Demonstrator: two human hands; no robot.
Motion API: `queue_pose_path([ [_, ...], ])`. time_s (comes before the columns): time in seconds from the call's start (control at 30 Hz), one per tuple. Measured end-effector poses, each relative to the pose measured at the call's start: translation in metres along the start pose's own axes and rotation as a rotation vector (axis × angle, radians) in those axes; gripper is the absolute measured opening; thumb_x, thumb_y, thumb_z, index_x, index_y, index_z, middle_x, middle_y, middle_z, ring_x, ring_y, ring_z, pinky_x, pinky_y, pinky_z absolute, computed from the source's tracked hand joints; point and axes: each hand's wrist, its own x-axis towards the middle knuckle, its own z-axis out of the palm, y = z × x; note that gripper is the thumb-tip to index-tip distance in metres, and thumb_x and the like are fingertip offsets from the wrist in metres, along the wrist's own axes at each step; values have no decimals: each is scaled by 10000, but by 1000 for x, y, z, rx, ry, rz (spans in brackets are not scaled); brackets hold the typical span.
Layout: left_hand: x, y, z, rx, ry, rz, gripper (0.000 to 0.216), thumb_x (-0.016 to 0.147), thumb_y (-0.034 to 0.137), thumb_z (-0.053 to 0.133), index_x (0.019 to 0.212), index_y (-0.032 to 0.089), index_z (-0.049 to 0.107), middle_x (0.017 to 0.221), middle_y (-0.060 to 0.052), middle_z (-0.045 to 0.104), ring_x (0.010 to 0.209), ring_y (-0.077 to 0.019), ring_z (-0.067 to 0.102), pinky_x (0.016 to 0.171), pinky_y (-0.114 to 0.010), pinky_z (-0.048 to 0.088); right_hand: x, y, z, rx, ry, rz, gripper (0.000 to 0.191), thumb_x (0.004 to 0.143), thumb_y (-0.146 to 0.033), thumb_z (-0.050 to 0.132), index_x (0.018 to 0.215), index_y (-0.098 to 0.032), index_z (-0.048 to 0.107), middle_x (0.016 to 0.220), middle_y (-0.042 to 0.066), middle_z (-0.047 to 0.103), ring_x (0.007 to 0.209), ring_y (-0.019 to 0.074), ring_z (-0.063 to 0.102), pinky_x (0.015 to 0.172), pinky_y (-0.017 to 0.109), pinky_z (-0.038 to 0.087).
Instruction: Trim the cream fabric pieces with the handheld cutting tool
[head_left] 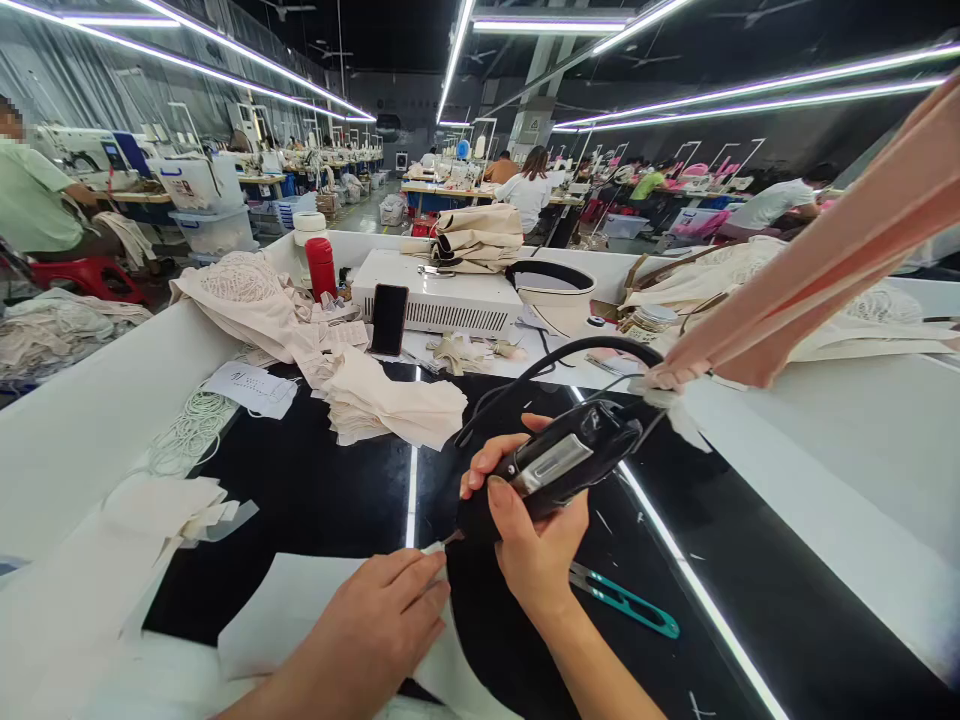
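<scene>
My right hand [534, 535] is wrapped round a black corded hand tool [559, 462] with a silver plate on its side; the tool's metal tip touches the edge of a white fabric piece [292, 600]. My left hand [375, 625] lies flat on that fabric, fingers stretched toward the tip. The tool's black cable [570, 355] loops back over the glossy black table [322, 490]. A pair of teal thread snips [626, 600] lies just right of my right wrist.
A stack of cream fabric pieces [390, 405] and a coil of white cord [187, 430] lie ahead left. Farther back stand a white box unit [442, 295], a black phone [389, 319] and a red flask [321, 267]. Pink fabric [817, 270] hangs at right. Other people sit at machines behind.
</scene>
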Motion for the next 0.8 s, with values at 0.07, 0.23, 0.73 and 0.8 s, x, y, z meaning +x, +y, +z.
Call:
queue_pose_path([
  [0.07, 0, 0, 0, 8, -5, 15, 349, 1129, 182, 370, 1100, 109, 709, 1133, -70, 769, 1090, -179, 716, 884, -300, 593, 0, 0, 0, 2, -5, -3, 457, 875, -311, 793, 1253, -306, 537, 845, -47, 649, 592, 122, 626, 526, 272, 553],
  [0.23, 1, 0, 1, 18, 4, 25, 348, 1128, 160, 369, 1093, 108, 711, 1102, -51, 778, 1073, -165, 719, 905, -295, 578, 1, 1, 0, 5, -7, -14, 450, 875, -302, 795, 1257, -309, 558, 839, -45, 652, 598, 124, 631, 532, 272, 557],
  [0.73, 4, -1, 1, 28, 2, 9, 408, 1138, 171, 315, 1085, 115, 716, 1110, -57, 777, 1034, -166, 727, 861, -288, 579, -2, 0, 2, 17, -18, -9, 419, 886, -248, 775, 1245, -320, 572, 848, -44, 653, 597, 107, 620, 540, 257, 553],
  [0.8, 3, -1, 1, 28, 2, 7, 388, 1133, 168, 332, 1092, 116, 715, 1117, -62, 776, 1029, -170, 728, 861, -293, 582, -2, 0, 2, 2, -23, -12, 387, 902, -244, 754, 1237, -320, 575, 843, -44, 654, 596, 107, 619, 539, 255, 551],
])
